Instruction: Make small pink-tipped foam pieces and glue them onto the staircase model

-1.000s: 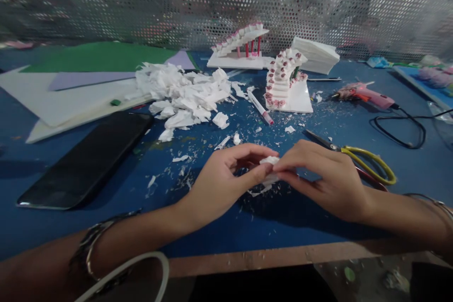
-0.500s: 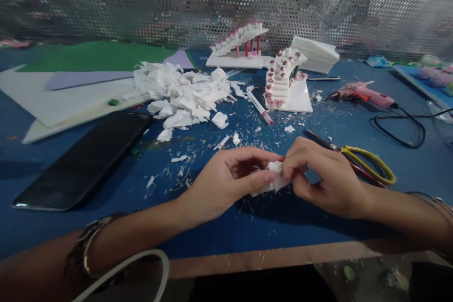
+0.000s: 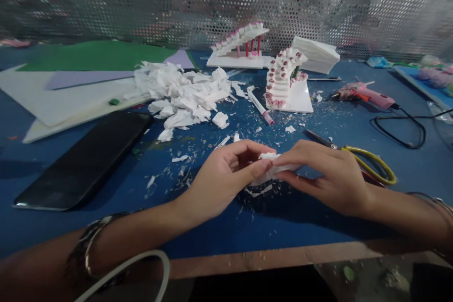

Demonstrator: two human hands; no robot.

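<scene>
Right hand (image 3: 327, 177) has uncurled over the last half-second; fingers now straighter, pinching paper (image 3: 268, 156). Left hand (image 3: 222, 177) half-curled, thumb and fingers gripping same piece, between both hands above surface (image 3: 219, 238). Judged: handling unfinished.

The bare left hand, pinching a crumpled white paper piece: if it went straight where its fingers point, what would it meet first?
Beyond the crumpled white paper piece, the left hand would probably meet the bare right hand first; whether the hands touch now is unclear.
</scene>
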